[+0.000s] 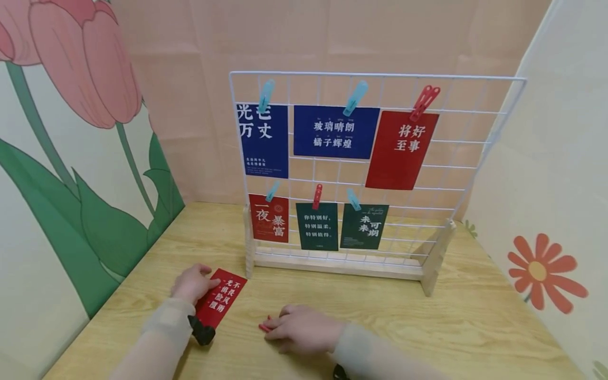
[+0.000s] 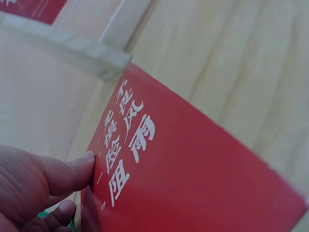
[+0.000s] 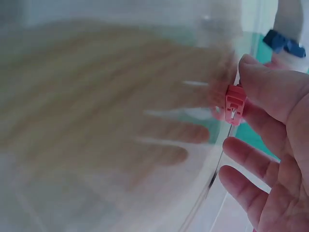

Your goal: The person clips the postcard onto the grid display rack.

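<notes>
My left hand (image 1: 192, 285) pinches a red card (image 1: 220, 296) by its left edge, low over the table. In the left wrist view the thumb (image 2: 72, 174) lies on the front of that card (image 2: 193, 159), beside white Chinese lettering; the fingers behind are partly hidden. To the right, my right hand (image 1: 304, 328) is low at the tabletop with a red clothespin (image 1: 267, 324) at its fingertips. The right wrist view has this clothespin (image 3: 235, 105) between thumb and index finger, the other fingers spread apart.
A white wire grid rack (image 1: 380, 75) stands behind the hands on a wooden base (image 1: 337, 265). Clothespins hold blue, red and green cards on it in two rows, among them a blue card (image 1: 334, 150) and a red card (image 1: 389, 169). Printed cloth walls surround the wooden table (image 1: 456, 327).
</notes>
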Action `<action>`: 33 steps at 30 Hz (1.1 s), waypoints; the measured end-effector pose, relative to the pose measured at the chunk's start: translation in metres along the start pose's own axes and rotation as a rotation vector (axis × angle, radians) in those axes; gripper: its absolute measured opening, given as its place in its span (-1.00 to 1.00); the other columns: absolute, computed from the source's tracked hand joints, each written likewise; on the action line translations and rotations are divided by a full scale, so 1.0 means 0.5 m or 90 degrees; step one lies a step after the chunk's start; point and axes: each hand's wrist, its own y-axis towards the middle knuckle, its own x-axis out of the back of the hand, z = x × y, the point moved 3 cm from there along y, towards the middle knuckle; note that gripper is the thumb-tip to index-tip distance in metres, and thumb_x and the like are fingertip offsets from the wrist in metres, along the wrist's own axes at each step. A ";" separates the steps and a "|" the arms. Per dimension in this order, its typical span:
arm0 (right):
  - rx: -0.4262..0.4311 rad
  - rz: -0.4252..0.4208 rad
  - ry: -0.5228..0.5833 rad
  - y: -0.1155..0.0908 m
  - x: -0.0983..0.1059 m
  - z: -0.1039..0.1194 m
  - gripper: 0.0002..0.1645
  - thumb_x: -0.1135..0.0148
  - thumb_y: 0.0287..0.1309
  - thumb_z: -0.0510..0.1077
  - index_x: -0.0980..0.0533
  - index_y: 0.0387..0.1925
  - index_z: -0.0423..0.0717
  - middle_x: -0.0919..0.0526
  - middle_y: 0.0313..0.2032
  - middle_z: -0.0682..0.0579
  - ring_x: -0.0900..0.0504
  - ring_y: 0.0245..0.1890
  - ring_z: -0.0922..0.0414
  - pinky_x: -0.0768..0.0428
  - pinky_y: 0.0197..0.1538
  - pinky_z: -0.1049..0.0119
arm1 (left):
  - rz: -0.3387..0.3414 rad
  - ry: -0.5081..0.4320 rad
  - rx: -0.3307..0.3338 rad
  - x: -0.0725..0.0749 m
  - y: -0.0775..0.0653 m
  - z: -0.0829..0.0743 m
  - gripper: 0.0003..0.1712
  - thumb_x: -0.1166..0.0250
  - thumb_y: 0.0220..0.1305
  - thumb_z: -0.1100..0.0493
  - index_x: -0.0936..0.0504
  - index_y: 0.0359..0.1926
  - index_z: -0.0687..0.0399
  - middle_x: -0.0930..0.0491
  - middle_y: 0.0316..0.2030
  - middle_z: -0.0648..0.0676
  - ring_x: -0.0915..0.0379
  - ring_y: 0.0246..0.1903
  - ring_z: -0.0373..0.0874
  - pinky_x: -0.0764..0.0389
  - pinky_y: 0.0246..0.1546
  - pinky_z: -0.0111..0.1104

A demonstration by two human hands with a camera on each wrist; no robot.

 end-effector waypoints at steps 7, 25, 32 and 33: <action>-0.107 -0.041 0.105 -0.020 0.017 -0.019 -0.56 -0.22 0.24 0.10 -0.55 0.14 0.19 -0.51 0.19 0.22 -0.47 0.00 0.30 -0.43 0.03 0.44 | 0.006 0.000 -0.009 -0.012 -0.005 -0.009 -0.35 -0.36 0.19 -0.04 -0.40 0.21 0.13 -0.40 0.06 0.32 -0.23 -0.03 0.24 -0.28 -0.12 0.01; -0.533 -0.128 0.399 0.038 -0.001 -0.028 -0.14 -0.53 -0.17 0.17 -0.41 0.13 -0.12 -0.58 -0.24 0.07 -0.47 -0.35 0.16 -0.54 -0.15 0.11 | 0.037 -0.039 0.010 -0.022 -0.010 -0.017 -0.24 -0.41 0.12 -0.08 -0.35 0.24 0.15 -0.36 0.08 0.34 -0.20 -0.01 0.26 -0.33 -0.16 -0.02; -0.530 -0.128 0.396 0.049 -0.008 -0.029 -0.40 -0.52 -0.08 -0.02 -0.47 -0.03 -0.15 -0.47 -0.42 0.12 -0.41 -0.44 0.14 -0.47 -0.30 0.20 | 0.033 -0.003 -0.013 -0.033 -0.005 -0.027 -0.22 -0.45 0.07 -0.09 -0.38 0.21 0.20 -0.37 0.07 0.34 -0.21 -0.02 0.25 -0.33 -0.17 -0.01; -0.531 -0.127 0.392 0.049 -0.008 -0.029 -0.44 -0.51 -0.06 -0.03 -0.48 -0.06 -0.15 -0.47 -0.42 0.12 -0.41 -0.44 0.14 -0.46 -0.31 0.21 | 0.032 0.004 -0.018 -0.033 -0.005 -0.029 -0.23 -0.45 0.07 -0.08 -0.39 0.20 0.21 -0.38 0.07 0.34 -0.20 -0.02 0.26 -0.33 -0.17 -0.01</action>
